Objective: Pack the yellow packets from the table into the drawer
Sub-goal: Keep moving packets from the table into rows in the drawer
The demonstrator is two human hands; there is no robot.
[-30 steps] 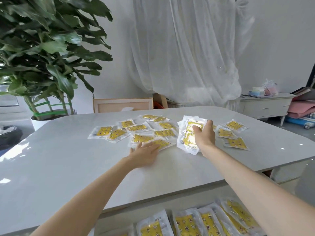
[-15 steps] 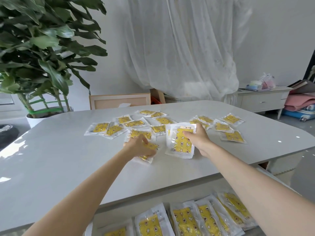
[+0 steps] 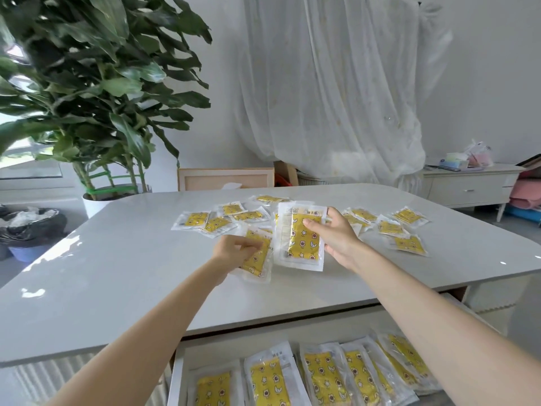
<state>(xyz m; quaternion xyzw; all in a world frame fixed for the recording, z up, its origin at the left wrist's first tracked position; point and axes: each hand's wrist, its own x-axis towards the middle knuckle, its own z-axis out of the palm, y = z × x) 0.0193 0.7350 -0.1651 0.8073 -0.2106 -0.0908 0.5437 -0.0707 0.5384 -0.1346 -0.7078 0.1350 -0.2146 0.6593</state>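
Now, above the middle of the pale table (image 3: 117,273): gripped in the right hand (image 3: 336,238), a small stack of yellow packets (image 3: 301,238), thumb across the front, fingers behind, held upright and clear of the tabletop. Just to its left, pinched in the left hand (image 3: 234,250), a single yellow packet (image 3: 259,260), fingers curled over its upper part, lower end drooping toward the surface (touching it or not, hard to tell).

Beyond both hands, not yet packed: loose packets (image 3: 216,222) lying flat and partly overlapping in a cluster on the left, more of the same spread further apart on the right side of the table.

Down at the near edge, below the tabletop: the drawer (image 3: 176,376), pulled open, white-walled. Inside, packed packets (image 3: 325,376) set side by side in an overlapping row, leaning toward the right end, partly hidden there by the right forearm.

Around the room: a large potted plant (image 3: 87,83) past the far left corner, a black bin bag (image 3: 32,224) on the floor beside it, a sheer white curtain (image 3: 336,83) against the back wall, a wooden frame (image 3: 225,178) just behind the table, a white sideboard (image 3: 468,186) at the right with small items on top.
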